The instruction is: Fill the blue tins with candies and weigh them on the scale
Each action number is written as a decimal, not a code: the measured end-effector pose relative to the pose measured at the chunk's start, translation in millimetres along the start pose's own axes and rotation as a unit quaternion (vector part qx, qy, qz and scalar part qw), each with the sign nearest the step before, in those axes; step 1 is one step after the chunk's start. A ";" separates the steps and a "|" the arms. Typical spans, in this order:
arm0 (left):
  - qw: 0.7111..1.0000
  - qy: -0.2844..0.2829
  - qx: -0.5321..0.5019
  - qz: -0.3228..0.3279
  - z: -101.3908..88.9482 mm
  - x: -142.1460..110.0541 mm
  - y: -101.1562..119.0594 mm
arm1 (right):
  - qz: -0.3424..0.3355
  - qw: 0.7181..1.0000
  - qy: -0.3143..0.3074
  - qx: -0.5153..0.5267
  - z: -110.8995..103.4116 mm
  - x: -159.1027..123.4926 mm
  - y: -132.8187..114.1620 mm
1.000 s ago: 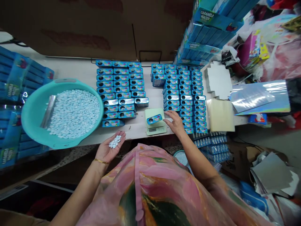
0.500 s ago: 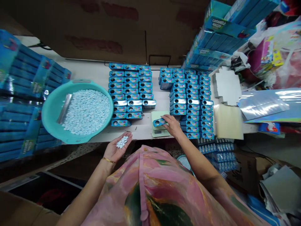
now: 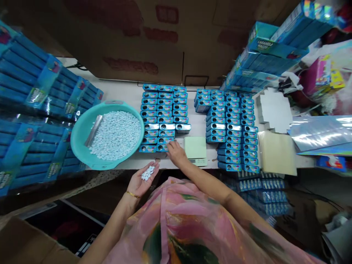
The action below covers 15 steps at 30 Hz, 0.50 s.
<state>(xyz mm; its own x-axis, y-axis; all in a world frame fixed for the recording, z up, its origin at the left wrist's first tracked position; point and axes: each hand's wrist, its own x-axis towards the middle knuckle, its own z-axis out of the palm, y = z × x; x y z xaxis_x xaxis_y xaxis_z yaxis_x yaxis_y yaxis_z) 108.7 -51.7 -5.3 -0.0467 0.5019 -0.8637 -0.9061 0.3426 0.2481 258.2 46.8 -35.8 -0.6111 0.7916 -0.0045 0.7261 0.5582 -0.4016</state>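
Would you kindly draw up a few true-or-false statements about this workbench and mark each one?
1. The left hand holds loose pale pieces in its upturned palm. True.
2. The right hand is dipping into the turquoise basin. False: its fingers are at a blue box in the group beside the basin.
3. A silvery metal tool lies inside the basin. True.
4. The scale stands to the left of the basin. False: it stands to the right, between the two groups of boxes.
5. Yellowish sheets lie to the right of both groups of boxes. True.
6. The bracelet is on the right wrist. False: it is on the left wrist.
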 end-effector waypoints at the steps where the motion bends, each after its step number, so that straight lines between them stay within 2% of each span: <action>1: 1.000 -0.003 0.004 0.000 0.8 1.6 0.0 | -0.009 1.000 0.004 0.006 5.3 1.5 -0.3; 3: 1.000 -0.008 0.010 0.003 2.0 4.7 0.6 | -0.019 0.999 0.029 0.020 5.4 -3.5 8.0; 5: 1.000 -0.012 0.015 0.003 2.2 7.3 1.7 | 0.006 0.997 0.080 0.021 -9.6 -20.7 28.7; 8: 1.000 -0.009 0.017 -0.005 2.0 10.1 3.2 | 0.123 0.980 0.154 -0.039 -46.9 -59.7 76.4; 10: 1.000 0.000 0.018 -0.011 4.0 11.9 2.7 | 0.200 0.963 0.144 -0.113 -66.9 -81.2 110.2; 11: 1.000 0.004 0.019 -0.015 6.1 12.7 1.8 | 0.214 0.959 0.122 -0.142 -72.7 -87.9 125.2; 13: 0.999 0.010 0.024 -0.019 12.1 13.9 -0.8 | 0.207 0.958 0.078 -0.184 -76.6 -93.4 148.4; 15: 0.999 0.007 0.031 -0.021 18.8 14.0 -3.7 | 0.179 0.959 0.058 -0.211 -76.1 -93.0 160.4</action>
<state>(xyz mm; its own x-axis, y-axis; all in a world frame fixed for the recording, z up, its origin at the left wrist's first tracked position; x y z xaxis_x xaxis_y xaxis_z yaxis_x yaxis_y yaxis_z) 119.3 -31.1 -10.1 -0.0152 0.4753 -0.8797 -0.8797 0.4119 0.2377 455.5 81.6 -30.1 -0.2765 0.9602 0.0394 0.9610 0.2762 0.0126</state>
